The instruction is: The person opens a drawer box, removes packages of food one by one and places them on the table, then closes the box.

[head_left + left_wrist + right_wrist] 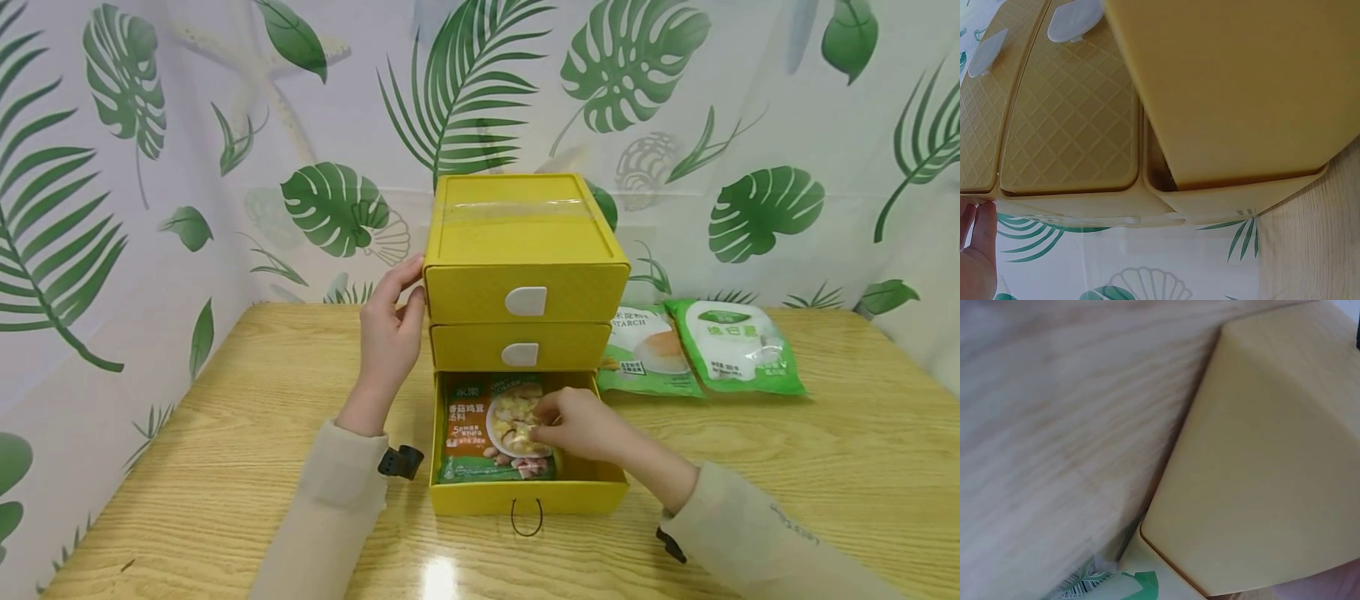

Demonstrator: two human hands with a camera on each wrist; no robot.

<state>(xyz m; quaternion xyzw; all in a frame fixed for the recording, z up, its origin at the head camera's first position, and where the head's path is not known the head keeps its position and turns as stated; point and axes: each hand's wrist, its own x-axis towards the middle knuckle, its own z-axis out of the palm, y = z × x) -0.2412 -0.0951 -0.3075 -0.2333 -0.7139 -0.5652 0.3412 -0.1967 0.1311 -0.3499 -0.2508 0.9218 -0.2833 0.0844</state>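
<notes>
A yellow drawer cabinet (525,225) with three drawers stands on the table, its bottom drawer (528,500) pulled out. Inside that drawer, toward the left, lies a green and orange soup mix packet (465,450) with a bowl of food pictured on it. My right hand (581,423) reaches into the drawer, thumb and fingers pinching the packet near its right edge. My left hand (392,333) rests on the cabinet's upper left side, and its fingers (984,234) touch the side wall in the left wrist view. In the right wrist view the drawer's outer side (1260,469) hides the right fingertips.
Behind the cabinet to the right lie a starch bag (652,354) and a white and green bag (738,346), side by side. White tabs (527,301) mark the upper two drawers; a dark loop (527,533) hangs from the bottom one. A leaf-patterned cloth (480,83) covers the back.
</notes>
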